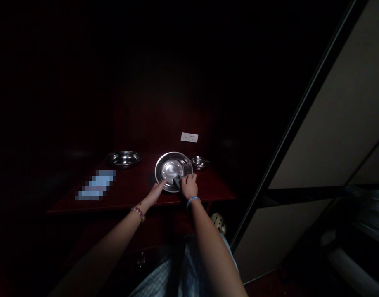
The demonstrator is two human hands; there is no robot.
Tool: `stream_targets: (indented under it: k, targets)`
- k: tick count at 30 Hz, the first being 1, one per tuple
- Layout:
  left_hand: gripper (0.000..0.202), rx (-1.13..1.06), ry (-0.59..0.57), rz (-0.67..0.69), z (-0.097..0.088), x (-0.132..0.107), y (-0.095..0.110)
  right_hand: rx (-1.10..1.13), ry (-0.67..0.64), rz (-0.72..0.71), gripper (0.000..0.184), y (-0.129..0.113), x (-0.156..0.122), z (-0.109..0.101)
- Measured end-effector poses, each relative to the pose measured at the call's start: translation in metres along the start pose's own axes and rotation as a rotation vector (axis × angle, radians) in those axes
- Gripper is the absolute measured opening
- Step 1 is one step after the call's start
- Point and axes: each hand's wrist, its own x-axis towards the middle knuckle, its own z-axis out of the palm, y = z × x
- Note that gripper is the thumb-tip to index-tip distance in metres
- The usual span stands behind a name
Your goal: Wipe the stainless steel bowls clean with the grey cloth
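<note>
Two hands at the steel plate (172,168): left hand (157,192) on its rim (grip too dim to tell), right hand (189,187) with fingers clamped on a cloth (178,180); I judge wiping midway.

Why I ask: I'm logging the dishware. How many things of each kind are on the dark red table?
Steel dishes: 3 (large plate, left dish, small bowl)
Cloths: 1 (dark cloth, in the right hand, against the large plate)
Blurred flat items: 1
Total: 5
</note>
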Motion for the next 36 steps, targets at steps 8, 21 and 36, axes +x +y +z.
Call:
stream_targets:
  k: [8,21,36]
  targets:
    - [0.045,-0.006,0.012,-0.024,0.0006,0.0000,0.0008,0.035,0.022,-0.016,0.028,0.0006,-0.0003,0.0015]
    - [0.049,-0.032,-0.001,0.002,0.0011,0.0006,-0.0012,-0.007,0.010,-0.007,0.030,-0.0034,-0.0016,-0.0028]
    - [0.047,-0.014,0.002,0.005,-0.0004,0.0021,-0.0017,0.017,-0.003,0.017,0.025,-0.0031,-0.0020,-0.0046]
